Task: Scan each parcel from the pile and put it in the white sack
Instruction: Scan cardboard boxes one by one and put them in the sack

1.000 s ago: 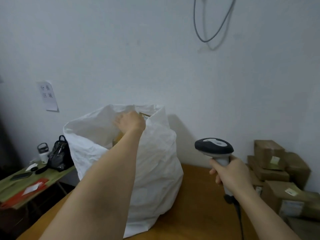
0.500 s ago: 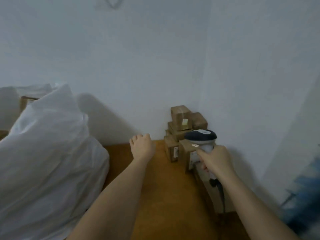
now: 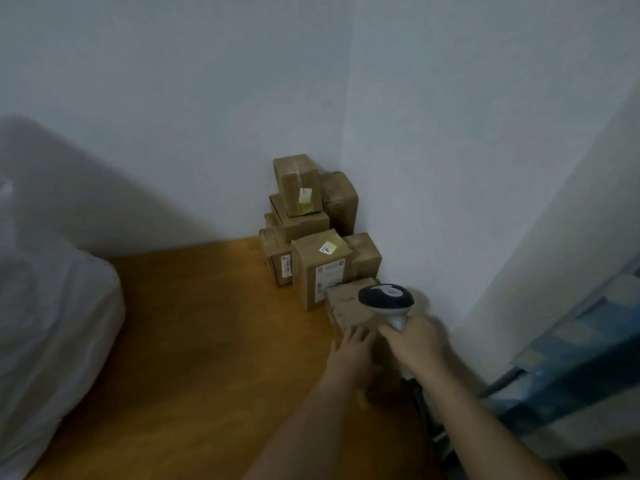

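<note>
Risk lies beyond the left hand (image 3: 351,351), spread flat on the low brown cardboard parcel (image 3: 348,306); dragging it could topple the stacked boxes (image 3: 313,230) behind; right hand (image 3: 414,342) grips the grey handheld scanner (image 3: 386,299); crumpled white sack (image 3: 52,334) sits far left.

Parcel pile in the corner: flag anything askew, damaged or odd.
Nothing looks damaged. The cardboard parcels are stacked unevenly, and the top box sits turned relative to those below. The left hand rests on the nearest parcel.
</note>
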